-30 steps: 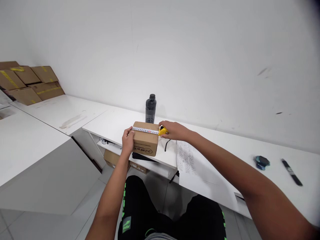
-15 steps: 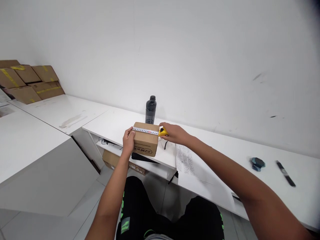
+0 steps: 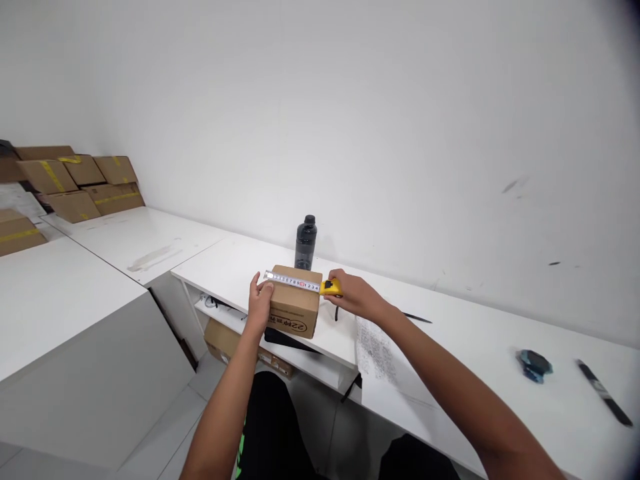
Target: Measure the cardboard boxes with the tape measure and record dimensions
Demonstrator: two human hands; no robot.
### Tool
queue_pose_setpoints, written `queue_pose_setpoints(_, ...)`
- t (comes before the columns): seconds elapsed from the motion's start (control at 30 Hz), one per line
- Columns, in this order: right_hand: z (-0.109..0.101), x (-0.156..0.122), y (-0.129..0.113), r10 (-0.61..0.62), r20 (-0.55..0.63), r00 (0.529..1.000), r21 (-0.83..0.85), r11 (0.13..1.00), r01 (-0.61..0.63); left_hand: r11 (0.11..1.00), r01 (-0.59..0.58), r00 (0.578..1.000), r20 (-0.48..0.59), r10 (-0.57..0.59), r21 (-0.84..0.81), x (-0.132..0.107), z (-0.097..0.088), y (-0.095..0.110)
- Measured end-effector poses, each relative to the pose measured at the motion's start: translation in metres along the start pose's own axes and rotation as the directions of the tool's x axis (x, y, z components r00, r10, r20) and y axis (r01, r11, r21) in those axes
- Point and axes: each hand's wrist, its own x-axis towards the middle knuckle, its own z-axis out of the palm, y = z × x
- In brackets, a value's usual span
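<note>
A small cardboard box with dark printing on its front sits near the desk's front edge. My left hand grips its left side, thumb on the top edge and index finger raised apart. Yellow casing of a tape measure is closed in my right hand, just beyond the box's right edge. Its white blade stretches across the box top, the free end sticking out past the left edge near my left index finger.
A dark bottle stands behind the box. Printed paper, a blue-and-black item and a dark strip-like object lie to the right. Taped cartons are stacked far left. A shelf runs below the desktop.
My left index finger has lifted off the blade's end, which now juts past the box's left edge. The whole view has shifted, with things appearing lower.
</note>
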Motion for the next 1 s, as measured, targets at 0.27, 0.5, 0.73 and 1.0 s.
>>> queue_pose_setpoints(0.27, 0.008, -0.025, 0.011, 0.278, -0.232, 0.932, 0.395, 0.903, -0.171, 0.999, 0.047, 0.999, -0.008, -0.047, 0.019, -0.001, 0.0, 0.007)
queue_pose_setpoints(0.5, 0.045, -0.105, -0.002, 0.618, -0.322, 0.717, 0.876, 0.482, -0.021, 0.999, 0.017, 0.999, -0.028, -0.017, 0.033, 0.006, 0.0, 0.003)
queue_pose_setpoints(0.73, 0.061, -0.129, 0.003, 0.747, -0.311, 0.588, 0.928, 0.371, 0.018, 0.999, 0.012, 1.0, -0.023, -0.011, 0.045, 0.008, 0.004, 0.006)
queue_pose_setpoints(1.0, 0.063, -0.138, -0.003, 0.732, -0.292, 0.615, 0.945, 0.318, 0.07, 0.999, 0.019, 0.999, -0.037, -0.017, 0.049, 0.007, 0.002, 0.004)
